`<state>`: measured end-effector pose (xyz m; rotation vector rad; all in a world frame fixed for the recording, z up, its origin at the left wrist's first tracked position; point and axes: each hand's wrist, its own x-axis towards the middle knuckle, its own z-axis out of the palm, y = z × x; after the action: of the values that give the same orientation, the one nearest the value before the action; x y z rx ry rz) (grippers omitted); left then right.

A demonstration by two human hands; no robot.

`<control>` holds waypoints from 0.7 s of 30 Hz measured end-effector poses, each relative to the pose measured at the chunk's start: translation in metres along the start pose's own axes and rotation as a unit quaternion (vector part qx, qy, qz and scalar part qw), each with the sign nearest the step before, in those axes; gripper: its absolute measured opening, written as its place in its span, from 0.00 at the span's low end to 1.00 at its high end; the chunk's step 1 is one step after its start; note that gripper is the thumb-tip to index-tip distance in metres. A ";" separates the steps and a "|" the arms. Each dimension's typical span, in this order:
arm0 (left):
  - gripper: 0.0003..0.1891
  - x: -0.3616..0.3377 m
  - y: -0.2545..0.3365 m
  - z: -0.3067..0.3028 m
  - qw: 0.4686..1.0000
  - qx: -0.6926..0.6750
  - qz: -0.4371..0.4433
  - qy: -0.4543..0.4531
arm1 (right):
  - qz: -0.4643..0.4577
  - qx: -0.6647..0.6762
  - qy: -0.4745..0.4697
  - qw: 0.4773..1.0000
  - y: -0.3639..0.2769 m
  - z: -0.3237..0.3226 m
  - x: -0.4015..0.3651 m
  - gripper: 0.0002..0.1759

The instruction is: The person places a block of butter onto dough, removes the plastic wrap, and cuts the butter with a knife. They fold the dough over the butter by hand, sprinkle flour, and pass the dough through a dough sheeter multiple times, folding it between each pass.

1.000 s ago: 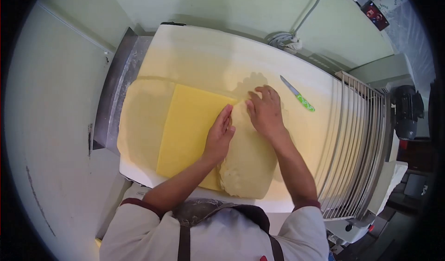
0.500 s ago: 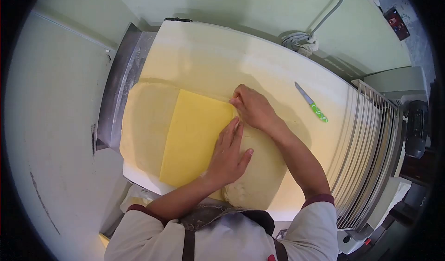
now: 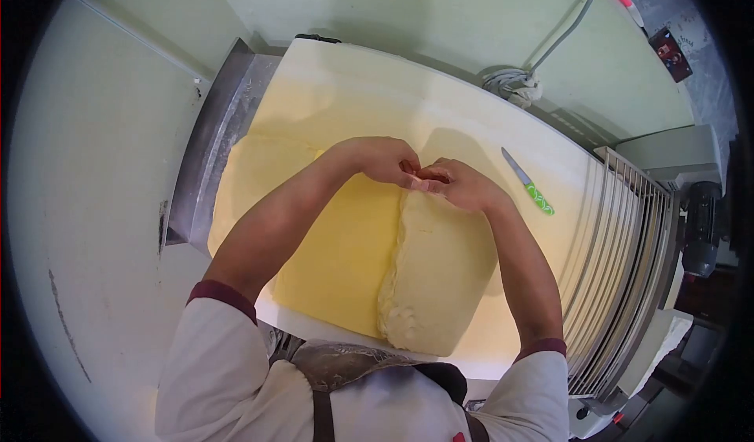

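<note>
We wear a white short-sleeved jacket, its left sleeve [image 3: 208, 363] and right sleeve [image 3: 542, 395] each ending in a narrow maroon cuff [image 3: 224, 294]. Over the chest sits a grey-brown apron bib [image 3: 345, 363], mottled with pale dusty patches, and two dark straps [image 3: 322, 420] run from it across the white cloth, one on each side. A small red mark [image 3: 457, 438] shows at the bottom edge beside the right strap. Below the cuffs our forearms are bare, and so are the left hand [image 3: 383, 159] and right hand [image 3: 462, 187]
</note>
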<state>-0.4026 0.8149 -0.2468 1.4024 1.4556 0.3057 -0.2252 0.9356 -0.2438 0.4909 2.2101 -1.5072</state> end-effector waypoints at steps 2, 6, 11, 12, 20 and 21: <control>0.18 0.001 0.002 0.002 1.000 0.007 -0.010 0.012 | 0.019 0.011 0.010 1.000 -0.006 0.001 -0.001 0.22; 0.16 -0.006 0.008 0.007 0.997 -0.014 -0.038 0.062 | 0.035 0.042 0.015 0.998 -0.004 0.002 -0.001 0.21; 0.14 0.002 -0.001 0.009 0.993 -0.059 -0.050 0.086 | 0.005 0.105 0.073 0.992 0.023 -0.001 -0.002 0.13; 0.13 0.002 -0.002 0.010 0.992 -0.066 -0.043 0.094 | 0.002 0.105 0.081 0.991 0.027 -0.003 -0.003 0.11; 0.10 0.021 0.011 0.023 0.990 -0.051 -0.060 0.118 | 0.041 0.053 0.084 0.994 0.029 -0.012 -0.013 0.08; 0.10 0.022 0.012 0.023 0.989 -0.035 -0.062 0.126 | 0.008 0.055 0.084 0.995 0.038 -0.013 -0.016 0.08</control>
<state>-0.3725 0.8262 -0.2578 1.2425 1.7133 0.4628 -0.1943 0.9602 -0.2606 0.6907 2.2495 -1.6397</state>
